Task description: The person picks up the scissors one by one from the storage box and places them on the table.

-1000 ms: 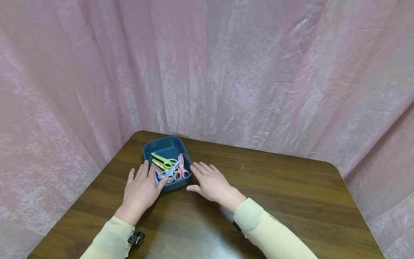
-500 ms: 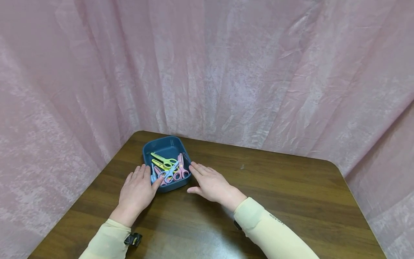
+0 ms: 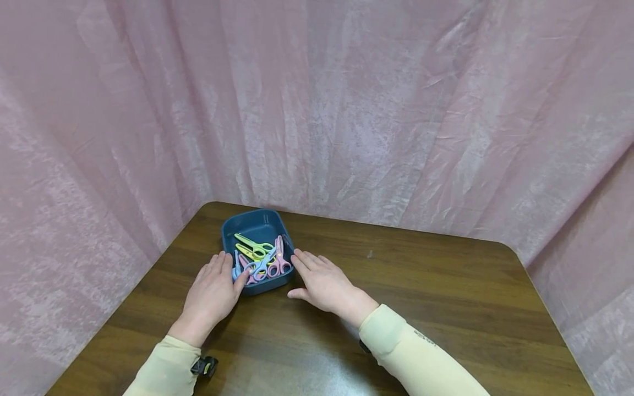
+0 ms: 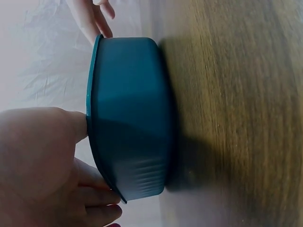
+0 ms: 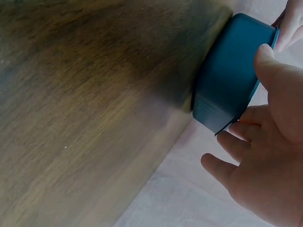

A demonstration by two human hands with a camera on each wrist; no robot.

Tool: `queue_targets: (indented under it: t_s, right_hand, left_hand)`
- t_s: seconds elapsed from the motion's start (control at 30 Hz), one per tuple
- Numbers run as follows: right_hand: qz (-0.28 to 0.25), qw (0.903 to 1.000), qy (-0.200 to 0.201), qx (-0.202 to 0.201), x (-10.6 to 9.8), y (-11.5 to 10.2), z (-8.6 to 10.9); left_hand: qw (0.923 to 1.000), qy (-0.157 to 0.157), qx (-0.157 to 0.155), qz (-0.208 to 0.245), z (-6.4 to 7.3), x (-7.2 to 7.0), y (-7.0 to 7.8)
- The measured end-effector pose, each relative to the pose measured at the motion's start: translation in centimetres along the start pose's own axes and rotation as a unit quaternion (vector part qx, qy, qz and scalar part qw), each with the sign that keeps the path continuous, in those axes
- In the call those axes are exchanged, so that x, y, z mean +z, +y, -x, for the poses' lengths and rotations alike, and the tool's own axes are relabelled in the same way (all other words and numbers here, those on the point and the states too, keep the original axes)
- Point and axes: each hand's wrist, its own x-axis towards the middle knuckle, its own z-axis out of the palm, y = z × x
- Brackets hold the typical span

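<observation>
On the dark brown, wood-grained counter (image 3: 421, 275), see the dark blue-green, rounded-rectangular, plastic-looking tray (image 3: 256, 228) between the left fingers (image 3: 220, 262) and the right fingers (image 3: 304, 261), both straight and pressed along its sides, not curled. Expect it light, stiff and somewhat slippery; better take hold beneath the rim (image 4: 88, 101). Find the small pastel plastic-handled scissors (image 3: 267, 260), just beside the left thumb, only in head view, but the outer wall (image 4: 125, 94) more fully in wrist views.

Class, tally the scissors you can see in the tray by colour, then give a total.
Green scissors: 1
Yellow scissors: 1
Blue scissors: 2
Pink scissors: 2
Total: 6 in sight; overlaps in the tray may hide more.
</observation>
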Motion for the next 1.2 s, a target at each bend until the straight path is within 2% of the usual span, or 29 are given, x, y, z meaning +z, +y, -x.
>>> queue_targets:
  t_s: [0.4, 0.63, 0.9, 1.2]
  right_hand:
    - [-0.002, 1.0, 0.008, 0.005, -0.1, 0.2, 1.2]
    - [0.008, 0.9995, 0.03, -0.004, 0.2, 0.5, 1.9]
    - [-0.001, 0.9998, 0.019, 0.008, 0.1, 0.8, 2.7]
    - [-0.005, 0.9997, 0.02, 0.015, 0.2, 1.2, 3.4]
  left_hand:
    - [0.9998, 0.002, 0.02, 0.0, -0.4, 0.3, 0.7]
    - [0.9996, 0.0, 0.028, 0.004, -0.6, 0.6, 1.0]
    - [0.9993, -0.003, 0.034, 0.012, -0.9, 1.0, 1.5]
    - [0.9988, -0.002, 0.048, 0.001, -1.2, 1.3, 2.0]
